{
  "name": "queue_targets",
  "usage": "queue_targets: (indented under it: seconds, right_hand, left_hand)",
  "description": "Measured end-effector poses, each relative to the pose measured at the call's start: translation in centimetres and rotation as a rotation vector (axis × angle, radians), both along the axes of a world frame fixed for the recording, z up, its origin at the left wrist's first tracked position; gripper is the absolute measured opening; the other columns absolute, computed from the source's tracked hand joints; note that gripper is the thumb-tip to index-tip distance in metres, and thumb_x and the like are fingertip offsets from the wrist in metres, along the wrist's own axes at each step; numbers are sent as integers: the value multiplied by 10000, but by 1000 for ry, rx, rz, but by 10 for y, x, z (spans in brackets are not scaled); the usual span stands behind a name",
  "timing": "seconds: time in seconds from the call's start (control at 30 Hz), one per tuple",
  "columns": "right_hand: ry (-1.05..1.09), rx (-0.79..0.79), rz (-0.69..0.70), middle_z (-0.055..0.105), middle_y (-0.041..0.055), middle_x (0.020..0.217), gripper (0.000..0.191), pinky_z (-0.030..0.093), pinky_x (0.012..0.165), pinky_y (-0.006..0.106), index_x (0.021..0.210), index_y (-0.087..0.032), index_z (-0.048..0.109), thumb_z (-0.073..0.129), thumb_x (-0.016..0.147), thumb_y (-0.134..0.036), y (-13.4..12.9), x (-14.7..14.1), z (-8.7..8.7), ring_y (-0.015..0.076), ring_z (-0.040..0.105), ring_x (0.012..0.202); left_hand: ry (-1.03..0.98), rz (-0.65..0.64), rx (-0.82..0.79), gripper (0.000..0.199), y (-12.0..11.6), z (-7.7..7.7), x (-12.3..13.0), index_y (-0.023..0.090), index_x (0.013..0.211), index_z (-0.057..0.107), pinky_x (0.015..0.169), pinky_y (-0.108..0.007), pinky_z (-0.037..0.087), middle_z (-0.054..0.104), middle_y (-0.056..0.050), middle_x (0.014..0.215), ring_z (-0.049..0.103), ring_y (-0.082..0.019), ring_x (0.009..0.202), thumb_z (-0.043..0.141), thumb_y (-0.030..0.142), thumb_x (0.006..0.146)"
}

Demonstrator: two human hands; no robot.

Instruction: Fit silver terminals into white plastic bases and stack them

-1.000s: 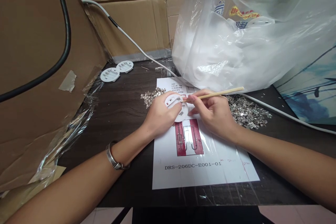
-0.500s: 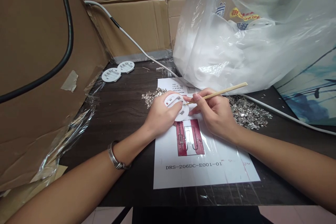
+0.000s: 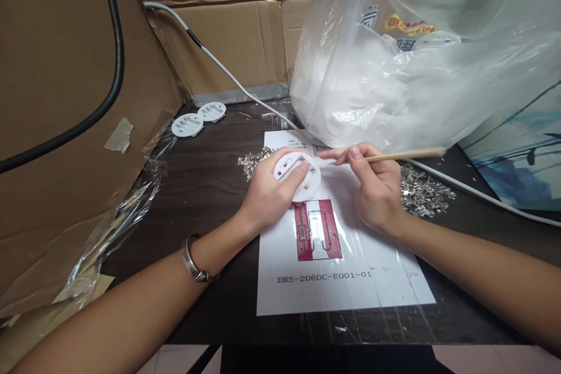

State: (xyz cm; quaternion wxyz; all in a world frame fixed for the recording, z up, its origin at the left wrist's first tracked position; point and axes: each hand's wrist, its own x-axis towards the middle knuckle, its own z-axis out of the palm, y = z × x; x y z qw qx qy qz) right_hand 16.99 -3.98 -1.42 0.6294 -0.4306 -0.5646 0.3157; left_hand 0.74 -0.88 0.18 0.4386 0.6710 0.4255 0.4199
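My left hand (image 3: 272, 190) is closed on a round white plastic disc (image 3: 309, 187) with slots and small metal pieces, its thumb lying across the face. Close by on the right, my right hand (image 3: 377, 184) grips a thin wooden stick (image 3: 407, 155), which points out to the right. Its fingertips are near the disc's right edge; whether they touch it I cannot tell. A printed sheet (image 3: 324, 295) with a red and white diagram lies beneath both hands. Small shiny metal parts are heaped beyond my left hand (image 3: 254, 163) and beside my right wrist (image 3: 423, 190).
Two more white discs (image 3: 187, 125) lie at the back left of the dark table (image 3: 193, 187). A big clear plastic bag (image 3: 372, 99) of white pieces stands at the back right. A white cable (image 3: 232, 79) crosses behind, and cardboard walls (image 3: 236, 41) enclose the left and back.
My right hand has moved right, away from the disc's face, and the stick has swung lower and farther right. The left hand still holds the disc in nearly the same place.
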Motion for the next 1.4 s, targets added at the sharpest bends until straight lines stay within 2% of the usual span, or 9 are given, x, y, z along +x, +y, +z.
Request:
queue_targets:
  seconds: [0.23,0.37,0.43,0.53,0.67,0.83,1.07,1.3,1.4]
  right_hand:
    - [-252,-137,147,444,-32,587,195,294,447,228,787,-172,600,607,874,-347,4,1,3,81,378,508]
    - [-149,-98,113,396,-67,517,160,272,400,204,797,-159,600,640,848,-306,3,-3,5,53,326,431]
    - [-107,-64,51,366,-84,498,117,275,393,194,823,-156,606,664,825,-258,2,-4,4,45,316,414]
    - [-107,-1,-28,358,-92,499,103,275,383,192,855,-157,621,690,793,-202,2,-4,3,40,317,405]
    - [-145,60,-58,396,-84,520,107,304,401,197,896,-165,634,660,798,-131,3,-3,2,46,341,428]
    - [-196,178,-31,422,-79,546,140,332,442,212,911,-181,641,650,796,-102,2,-3,0,48,354,452]
    - [-205,195,5,436,-75,578,154,305,428,213,927,-191,636,625,808,-93,3,-4,1,50,339,460]
    - [-374,117,27,339,-77,594,357,320,472,237,1148,-177,528,563,797,-116,-3,3,11,82,314,478]
    - [-549,133,43,469,-26,661,179,372,555,258,1046,-169,561,504,892,-239,-9,13,24,110,439,572]
  left_hand:
    - [-35,19,105,236,0,-1,-1,220,1032,673,799,-273,523,690,-32,1014,640,-157,906,539,369,908]
    - [-145,-49,-111,401,1,-4,0,208,1095,610,445,-235,489,639,-9,716,581,-111,485,480,536,903]
    - [-192,-77,-179,464,1,-5,0,195,1095,590,370,-226,452,587,7,632,543,-109,418,478,591,880]
    - [-227,-71,-138,407,1,-5,-1,182,1055,606,429,-223,493,636,-38,774,603,-125,548,522,539,878]
    - [-294,-146,-40,268,1,-5,-4,192,1069,632,614,-265,567,602,-97,1191,644,-186,891,535,372,896]
    - [-245,-239,87,244,1,-5,-5,209,1081,647,920,-363,524,537,-92,1324,481,-258,1265,590,304,863]
    - [-272,-283,50,327,1,-5,-5,212,1143,621,1111,-416,376,447,-90,1448,371,-248,1375,655,243,819]
    - [-422,-222,-74,548,3,-6,2,217,1204,551,1013,-369,488,533,-82,1345,533,-239,1230,754,134,701]
    - [-412,-190,-99,574,2,-5,3,218,1212,526,993,-375,502,595,-72,1253,584,-230,1158,761,142,694]
